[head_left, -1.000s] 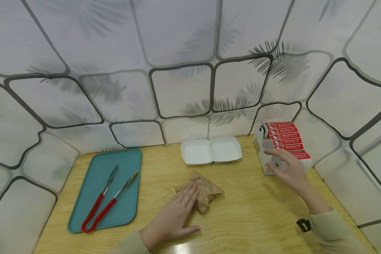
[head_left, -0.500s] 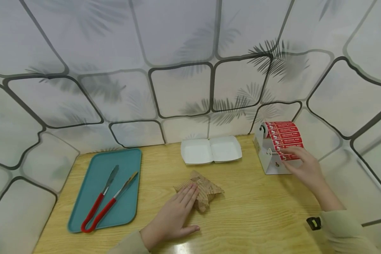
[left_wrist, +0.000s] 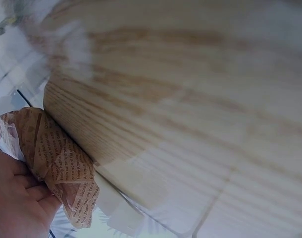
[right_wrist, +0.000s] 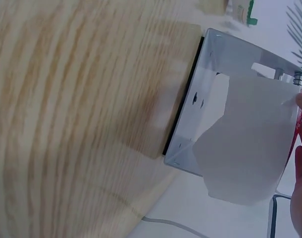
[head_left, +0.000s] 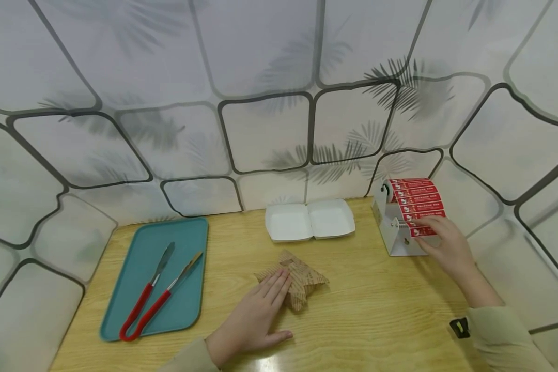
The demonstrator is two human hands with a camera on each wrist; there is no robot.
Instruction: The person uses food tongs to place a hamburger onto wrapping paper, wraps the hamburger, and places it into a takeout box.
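Now the left hand [head_left: 253, 318] is lying flat, fingers straight, on the brown printed paper-wrapped parcel [head_left: 299, 281], while the right hand [head_left: 446, 248] is pinching a red label strip [head_left: 416, 206] on the white metal dispenser [head_left: 392, 232].

A brown printed paper-wrapped parcel [head_left: 296, 281] lies mid-table — right of it, a red sticker roll [head_left: 415, 204] on its white dispenser [head_left: 392, 235].

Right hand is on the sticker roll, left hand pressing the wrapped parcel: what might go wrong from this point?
1. The label dispenser stands unheld near the table's right edge; a pull by the right hand on the red stickers may drag or tip it.
2. The left hand only rests flat on the paper-wrapped parcel; if it lifts, the folds may spring open.
3. A peeled sticker could tear or curl onto the fingers.
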